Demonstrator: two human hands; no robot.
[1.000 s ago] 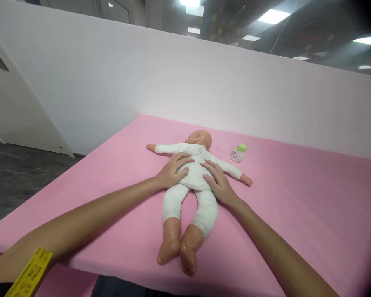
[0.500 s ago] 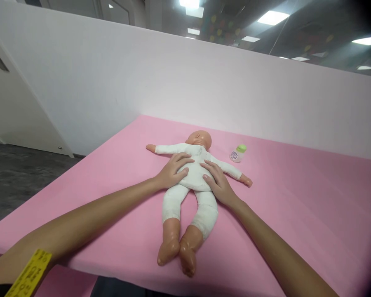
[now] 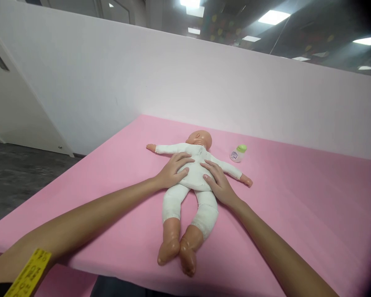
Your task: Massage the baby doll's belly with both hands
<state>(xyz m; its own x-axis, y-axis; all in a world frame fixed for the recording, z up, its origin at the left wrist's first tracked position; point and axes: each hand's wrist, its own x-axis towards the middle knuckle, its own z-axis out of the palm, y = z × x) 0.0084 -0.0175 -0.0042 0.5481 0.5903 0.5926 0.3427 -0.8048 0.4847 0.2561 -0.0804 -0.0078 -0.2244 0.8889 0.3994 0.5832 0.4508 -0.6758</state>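
A baby doll with a white cloth body lies on a pink-covered table, its arms stretched out to the sides. Its bare plastic feet point toward me and its head is at the far end. My left hand rests on the left side of the doll's torso, fingers extended over the cloth. On the opposite side of the torso lies my right hand, also with fingers stretched out. Neither hand is closed around anything. A small bottle with a green cap stands beyond the doll's arm on the right.
A white wall rises behind the table, with a glass pane above it reflecting ceiling lights. To the left are a door and a grey floor. A yellow tape strip shows by my left forearm.
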